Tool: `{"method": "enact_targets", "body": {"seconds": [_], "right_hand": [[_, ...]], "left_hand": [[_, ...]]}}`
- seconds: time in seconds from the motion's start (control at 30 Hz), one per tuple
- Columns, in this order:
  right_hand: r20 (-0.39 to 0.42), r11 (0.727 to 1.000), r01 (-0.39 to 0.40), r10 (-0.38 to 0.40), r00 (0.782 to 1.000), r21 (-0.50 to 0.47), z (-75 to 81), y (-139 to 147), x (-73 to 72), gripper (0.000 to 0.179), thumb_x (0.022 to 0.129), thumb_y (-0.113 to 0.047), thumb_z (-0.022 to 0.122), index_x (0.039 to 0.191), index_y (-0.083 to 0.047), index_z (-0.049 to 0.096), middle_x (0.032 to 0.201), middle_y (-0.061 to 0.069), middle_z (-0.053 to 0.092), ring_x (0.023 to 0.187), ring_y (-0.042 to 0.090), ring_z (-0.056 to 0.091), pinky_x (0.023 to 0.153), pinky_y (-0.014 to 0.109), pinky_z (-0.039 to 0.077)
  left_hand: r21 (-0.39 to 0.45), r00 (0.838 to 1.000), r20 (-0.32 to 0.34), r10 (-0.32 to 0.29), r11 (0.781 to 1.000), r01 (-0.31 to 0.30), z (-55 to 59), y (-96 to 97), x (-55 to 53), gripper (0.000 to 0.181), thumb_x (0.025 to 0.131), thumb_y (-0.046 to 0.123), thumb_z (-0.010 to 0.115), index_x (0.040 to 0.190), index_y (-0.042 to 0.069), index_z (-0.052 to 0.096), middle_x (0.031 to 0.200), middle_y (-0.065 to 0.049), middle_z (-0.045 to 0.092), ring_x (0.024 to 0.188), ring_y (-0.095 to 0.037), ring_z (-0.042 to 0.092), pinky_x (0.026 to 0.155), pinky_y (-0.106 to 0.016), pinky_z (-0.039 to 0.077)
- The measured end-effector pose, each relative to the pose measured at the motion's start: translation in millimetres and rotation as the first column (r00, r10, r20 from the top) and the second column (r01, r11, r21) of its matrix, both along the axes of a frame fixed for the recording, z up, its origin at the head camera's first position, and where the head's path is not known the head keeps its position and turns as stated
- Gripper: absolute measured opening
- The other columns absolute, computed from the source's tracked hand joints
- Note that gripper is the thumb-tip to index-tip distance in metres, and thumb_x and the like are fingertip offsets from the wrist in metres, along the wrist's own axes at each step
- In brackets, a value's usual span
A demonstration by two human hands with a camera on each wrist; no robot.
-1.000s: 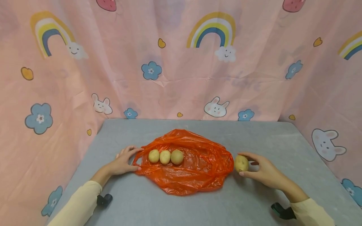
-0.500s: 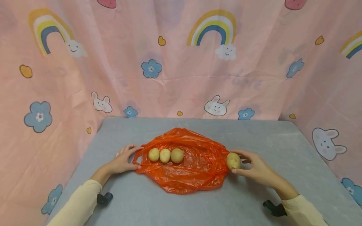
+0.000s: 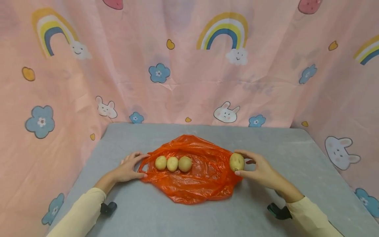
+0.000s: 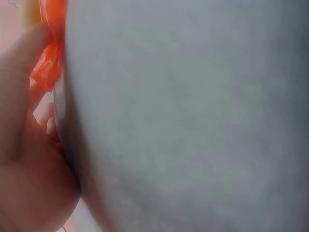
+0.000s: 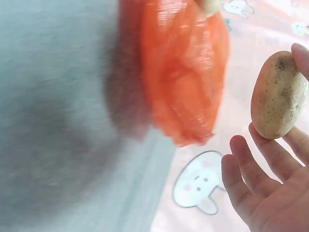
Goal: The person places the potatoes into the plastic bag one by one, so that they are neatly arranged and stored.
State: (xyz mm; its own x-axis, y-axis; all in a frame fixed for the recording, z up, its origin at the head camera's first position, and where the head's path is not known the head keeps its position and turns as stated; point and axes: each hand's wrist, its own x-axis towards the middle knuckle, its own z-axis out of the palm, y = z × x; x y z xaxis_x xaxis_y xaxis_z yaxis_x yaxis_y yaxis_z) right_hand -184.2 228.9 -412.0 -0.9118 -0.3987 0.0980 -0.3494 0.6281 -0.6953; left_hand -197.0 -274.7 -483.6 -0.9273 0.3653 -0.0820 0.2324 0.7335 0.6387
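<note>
An orange plastic bag (image 3: 198, 189) lies spread on the table with its mouth open. Three potatoes (image 3: 172, 164) sit in a row in its left part. The left hand (image 3: 125, 171) rests at the bag's left handle, thumb and index finger spread apart and touching its two sides. Between thumb and fingers, the right hand (image 3: 260, 169) pinches another potato (image 3: 237, 162), which overlaps the bag's right end in the head view. Seen from the right wrist, that potato (image 5: 277, 96) is raised above the orange bag (image 5: 186, 82), and its skin has dark specks.
The grey table (image 3: 142, 217) reaches back to a pink printed curtain (image 3: 183, 98), which also hangs at both sides. A dark wrist device (image 3: 278, 211) sits by the right sleeve, another dark device (image 3: 108, 208) by the left.
The right hand has carried its potato leftward, from beside the bag to over the bag's right end. The left hand, the bag and the three potatoes have stayed in place.
</note>
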Motion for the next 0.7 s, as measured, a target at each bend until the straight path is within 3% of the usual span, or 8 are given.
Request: {"method": "enact_targets", "body": {"seconds": [0.17,0.3,0.7], "right_hand": [[-0.033,0.999,-0.043,0.042,0.999,-0.015,9.0,-13,-3.1,0.063,0.085,-0.028,0.082,0.14,-0.011,0.057,0.133,0.005,0.066,0.112,0.021,0.059,0.093,0.045,0.051],[0.005,0.994,-0.098,0.099,0.995,-0.044,12.2,-29,-5.7,0.064,0.084,-0.029,0.083,0.141,-0.012,0.057,0.135,0.006,0.064,0.113,0.025,0.06,0.093,0.049,0.05],[0.097,0.984,-0.167,0.173,0.98,-0.062,-0.7,-66,-9.5,0.067,0.083,-0.028,0.084,0.14,-0.008,0.056,0.132,0.006,0.063,0.117,0.027,0.058,0.099,0.055,0.047]], "left_hand": [[0.001,1.0,0.002,0.001,1.0,-0.001,-1.3,-0.1,-0.6,0.074,0.085,0.039,0.079,0.15,0.02,0.048,0.149,-0.016,0.036,0.133,-0.042,0.032,0.099,-0.063,0.022],[0.004,1.0,0.009,0.009,1.0,-0.009,-1.1,-0.4,-1.5,0.074,0.085,0.038,0.08,0.15,0.021,0.048,0.15,-0.015,0.036,0.134,-0.041,0.031,0.101,-0.064,0.021],[-0.002,1.0,0.014,0.01,1.0,-0.01,-0.3,-1.0,-0.2,0.074,0.085,0.038,0.079,0.15,0.021,0.048,0.15,-0.014,0.036,0.134,-0.04,0.032,0.1,-0.062,0.022]]}}
